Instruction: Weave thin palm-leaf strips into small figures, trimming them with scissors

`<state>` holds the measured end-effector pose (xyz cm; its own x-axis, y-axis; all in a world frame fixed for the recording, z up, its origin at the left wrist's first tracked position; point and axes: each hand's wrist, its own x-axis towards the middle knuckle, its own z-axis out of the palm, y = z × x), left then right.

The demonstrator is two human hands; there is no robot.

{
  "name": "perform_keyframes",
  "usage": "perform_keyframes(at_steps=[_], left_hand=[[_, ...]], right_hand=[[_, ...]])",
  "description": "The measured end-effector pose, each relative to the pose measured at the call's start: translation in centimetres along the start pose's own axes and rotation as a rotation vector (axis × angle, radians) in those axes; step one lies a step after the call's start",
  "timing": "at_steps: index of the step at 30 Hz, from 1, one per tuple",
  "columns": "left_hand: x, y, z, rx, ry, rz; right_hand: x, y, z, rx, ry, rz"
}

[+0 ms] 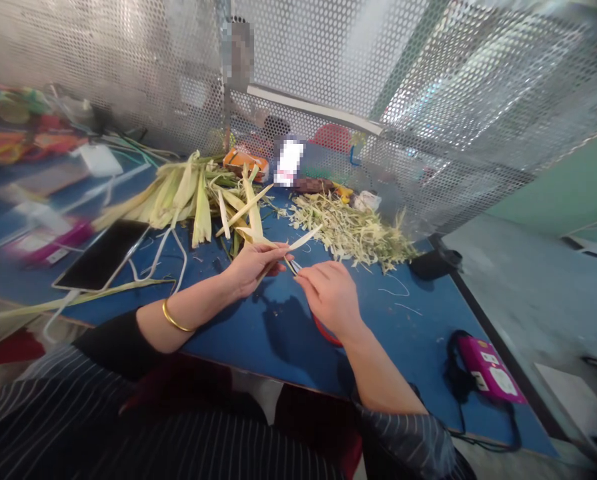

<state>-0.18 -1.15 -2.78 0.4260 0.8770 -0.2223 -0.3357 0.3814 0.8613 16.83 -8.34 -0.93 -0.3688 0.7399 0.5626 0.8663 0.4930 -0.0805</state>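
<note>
My left hand [255,267] pinches a pale corn husk strip [305,239] between thumb and fingers, its tip pointing up to the right. Closed around scissors [295,266] is my right hand [332,297]; part of a red handle shows below the palm. The short visible stretch of blades meets the husk close to my left fingertips. Beyond my left hand lies a heap of long corn husks [183,193]. A pile of narrow shredded husk pieces [348,230] spreads beyond my right hand.
At left, a black-screened phone [103,257] lies among white cables on the blue table [378,353]. A black cylinder [435,265] stands by the right edge, and a magenta power strip [492,368] with black cord sits nearer. Perforated metal sheeting [318,53] rises behind.
</note>
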Motion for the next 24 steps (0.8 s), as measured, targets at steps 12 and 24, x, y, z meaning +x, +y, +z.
perform_keyframes(at_steps=[12,24], left_hand=[[-2.5,-0.6,1.4,0.523,-0.491,-0.132],[-1.1,-0.7,1.3,0.123,-0.100,-0.242]], right_hand=[[0.5,-0.1,0.3,0.963,-0.189,0.699],[-0.2,-1.6,0.0,0.169,0.250,0.200]])
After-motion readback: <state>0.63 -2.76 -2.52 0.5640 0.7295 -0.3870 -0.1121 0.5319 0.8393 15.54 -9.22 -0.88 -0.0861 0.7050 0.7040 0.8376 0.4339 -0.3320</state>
